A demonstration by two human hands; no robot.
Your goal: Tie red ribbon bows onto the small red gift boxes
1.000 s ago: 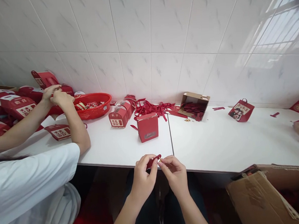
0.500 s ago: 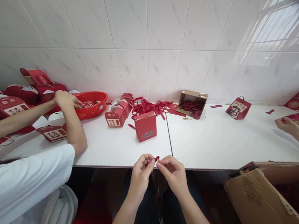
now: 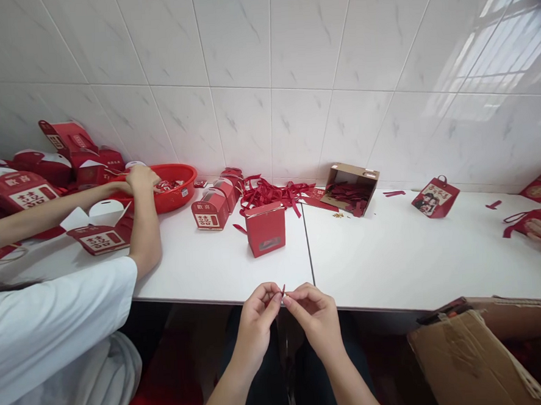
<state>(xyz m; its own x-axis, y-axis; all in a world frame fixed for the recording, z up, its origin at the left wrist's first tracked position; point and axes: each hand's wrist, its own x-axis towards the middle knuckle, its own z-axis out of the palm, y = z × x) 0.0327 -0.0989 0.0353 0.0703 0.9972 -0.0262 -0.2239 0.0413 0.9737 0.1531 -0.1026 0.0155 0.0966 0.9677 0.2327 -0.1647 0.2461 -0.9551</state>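
Observation:
Just in front of the table's near edge, my left hand (image 3: pixel 258 316) pinches a short dark red ribbon piece (image 3: pixel 284 289), its tip standing up between thumb and fingers. My right hand (image 3: pixel 314 313) meets it, thumb and fingertips closed on a tiny gold-coloured piece, mostly hidden by the fingers. Beyond them on the table stands a red box (image 3: pixel 266 230) with a small clear window low on its front. Behind that lies a tangled heap of red ribbons (image 3: pixel 274 193).
An open cardboard box (image 3: pixel 351 188) holds dark red pieces, with small gold bits (image 3: pixel 338 215) beside it. Left are lidded red boxes (image 3: pixel 210 212) and a red basket (image 3: pixel 178 196), where a co-worker's arm (image 3: pixel 146 228) reaches. A large carton (image 3: pixel 473 361) stands lower right.
The ribbon piece between my fingers has turned more upright. The left co-worker's hand has shifted over the basket's edge; the right co-worker's hand has moved right, onto red material.

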